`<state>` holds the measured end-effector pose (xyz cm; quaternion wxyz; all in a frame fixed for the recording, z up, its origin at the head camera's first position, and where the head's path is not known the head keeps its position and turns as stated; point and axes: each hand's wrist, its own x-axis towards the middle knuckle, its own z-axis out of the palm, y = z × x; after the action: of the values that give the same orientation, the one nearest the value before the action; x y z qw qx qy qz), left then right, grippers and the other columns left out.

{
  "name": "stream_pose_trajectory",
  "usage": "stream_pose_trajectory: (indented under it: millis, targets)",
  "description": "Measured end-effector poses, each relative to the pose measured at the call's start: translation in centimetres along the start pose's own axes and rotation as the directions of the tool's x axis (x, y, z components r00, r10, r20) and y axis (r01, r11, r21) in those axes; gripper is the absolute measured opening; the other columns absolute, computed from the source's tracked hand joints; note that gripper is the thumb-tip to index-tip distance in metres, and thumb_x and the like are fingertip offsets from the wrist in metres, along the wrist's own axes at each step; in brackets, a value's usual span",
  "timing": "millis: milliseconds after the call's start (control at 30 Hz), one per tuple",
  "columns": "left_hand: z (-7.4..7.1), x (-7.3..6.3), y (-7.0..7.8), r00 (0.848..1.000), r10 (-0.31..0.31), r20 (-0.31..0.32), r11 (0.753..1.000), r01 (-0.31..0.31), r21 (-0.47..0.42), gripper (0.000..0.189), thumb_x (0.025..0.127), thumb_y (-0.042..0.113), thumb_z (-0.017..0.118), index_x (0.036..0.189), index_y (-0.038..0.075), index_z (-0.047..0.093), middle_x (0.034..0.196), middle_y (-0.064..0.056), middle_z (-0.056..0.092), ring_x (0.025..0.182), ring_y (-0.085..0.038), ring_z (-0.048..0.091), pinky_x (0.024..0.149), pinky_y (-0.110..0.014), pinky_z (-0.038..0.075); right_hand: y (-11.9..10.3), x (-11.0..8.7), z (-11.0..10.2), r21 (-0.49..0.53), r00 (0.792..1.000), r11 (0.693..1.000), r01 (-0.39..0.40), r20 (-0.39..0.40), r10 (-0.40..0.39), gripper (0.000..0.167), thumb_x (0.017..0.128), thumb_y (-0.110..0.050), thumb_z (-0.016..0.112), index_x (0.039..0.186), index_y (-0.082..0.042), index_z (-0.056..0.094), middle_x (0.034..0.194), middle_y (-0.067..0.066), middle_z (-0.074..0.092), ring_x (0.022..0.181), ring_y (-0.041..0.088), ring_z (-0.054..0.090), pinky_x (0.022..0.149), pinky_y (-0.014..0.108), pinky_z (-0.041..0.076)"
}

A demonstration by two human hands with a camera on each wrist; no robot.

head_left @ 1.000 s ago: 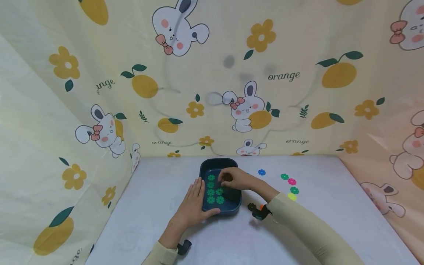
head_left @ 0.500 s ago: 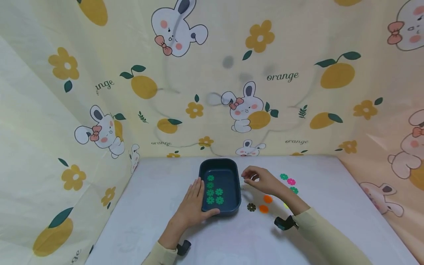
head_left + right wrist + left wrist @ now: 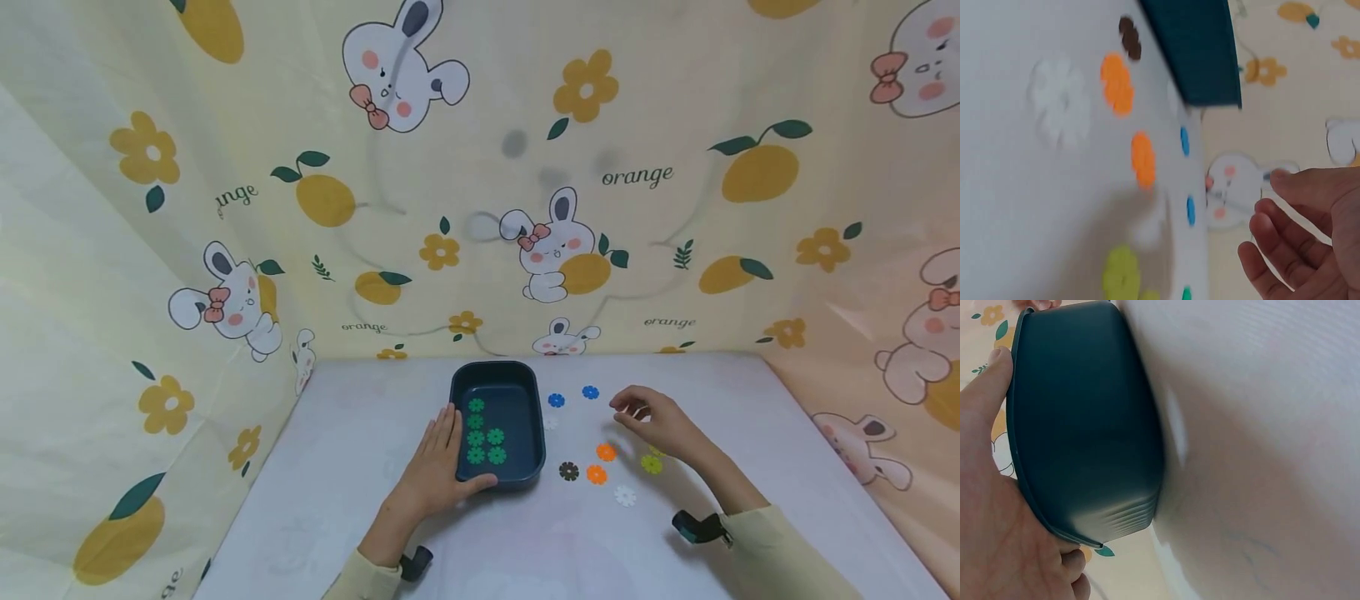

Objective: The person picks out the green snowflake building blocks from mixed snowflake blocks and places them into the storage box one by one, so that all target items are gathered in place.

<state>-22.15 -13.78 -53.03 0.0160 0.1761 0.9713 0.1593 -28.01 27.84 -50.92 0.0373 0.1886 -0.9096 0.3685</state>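
A dark blue-green plastic tray (image 3: 519, 412) stands on the table with several green flower-shaped discs (image 3: 476, 437) lying along its left part. My left hand (image 3: 429, 469) rests against the tray's left rim with straight fingers, its thumb at the near left corner. In the left wrist view the tray's outer side (image 3: 1085, 425) fills much of the picture beside that hand. To the right, my right hand (image 3: 660, 423) hovers above the table with its fingers loosely bent. Nothing shows between its thumb and fingertips (image 3: 1263, 209) in the right wrist view.
Loose discs lie right of the tray: blue discs (image 3: 556, 401), a dark brown disc (image 3: 568, 472), orange discs (image 3: 606, 452), a white disc (image 3: 625, 497) and a yellow-green disc (image 3: 652, 464). A patterned cloth (image 3: 450, 167) hangs behind the table.
My right hand has left the tray's interior and moved right, over the loose discs. Blue and orange discs it had covered now show. My left hand stays on the tray.
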Motion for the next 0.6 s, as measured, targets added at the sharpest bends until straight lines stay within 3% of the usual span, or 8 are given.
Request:
stream_pose_trajectory:
  millis: [367, 600]
  targets:
    - [0.2, 0.0, -0.1, 1.000, 0.001, -0.011, 1.000, -0.001, -0.008, 0.124, 0.091, 0.081, 0.063, 0.171, -0.001, 0.014, 0.180, -0.020, 0.006, 0.167, -0.033, 0.005, 0.135, -0.051, 0.012, 3.8, -2.9, -2.0, -0.065, 0.990, 0.990, -0.128, -0.073, 0.123, 0.022, 0.096, -0.006, 0.080, 0.115, 0.002, 0.072, 0.100, 0.008, 0.070, 0.088, 0.020, 0.062, 0.071, 0.023, 0.055]
    - [0.1, 0.0, 0.0, 1.000, 0.002, -0.003, 1.000, -0.002, -0.013, 0.125, 0.091, 0.083, 0.062, 0.171, 0.000, 0.014, 0.180, -0.019, 0.006, 0.167, -0.035, 0.007, 0.135, -0.050, 0.012, 5.6, -4.1, -2.4, -0.095, 0.952, 0.947, -0.306, -0.053, 0.302, 0.034, 0.097, -0.017, 0.079, 0.119, 0.006, 0.067, 0.102, 0.015, 0.066, 0.094, 0.030, 0.060, 0.070, 0.031, 0.053]
